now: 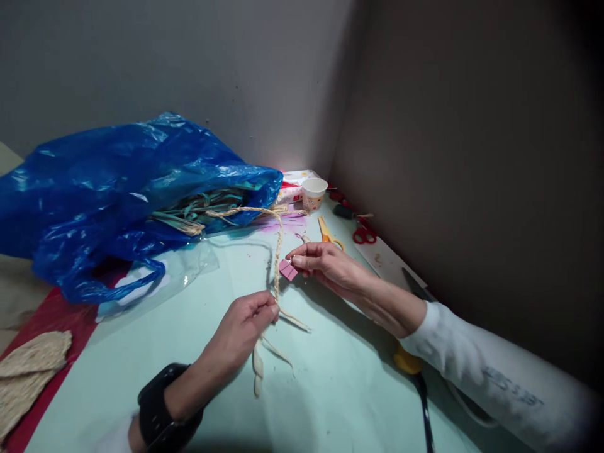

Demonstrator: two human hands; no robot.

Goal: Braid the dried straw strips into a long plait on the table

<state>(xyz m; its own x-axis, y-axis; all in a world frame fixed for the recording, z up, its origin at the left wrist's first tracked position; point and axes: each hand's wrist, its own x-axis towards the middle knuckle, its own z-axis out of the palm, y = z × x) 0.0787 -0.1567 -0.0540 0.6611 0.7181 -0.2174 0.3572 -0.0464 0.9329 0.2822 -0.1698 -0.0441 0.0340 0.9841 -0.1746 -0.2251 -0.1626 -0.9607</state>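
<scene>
A thin braided straw cord runs from the mouth of the blue bag down to my left hand. The left thumb and fingers pinch the braid near its lower end. Loose strands hang out below that grip and fan over the table. Just right of the braid, my right hand is closed on a pink binder clip, held by its wire handle. The clip's pink body is close to the cord; whether it touches, I cannot tell.
A blue plastic bag with dried strands lies at left. Behind my right hand are a paper cup, yellow scissors and red-handled scissors. Woven pieces lie far left. A wall borders the table's right side.
</scene>
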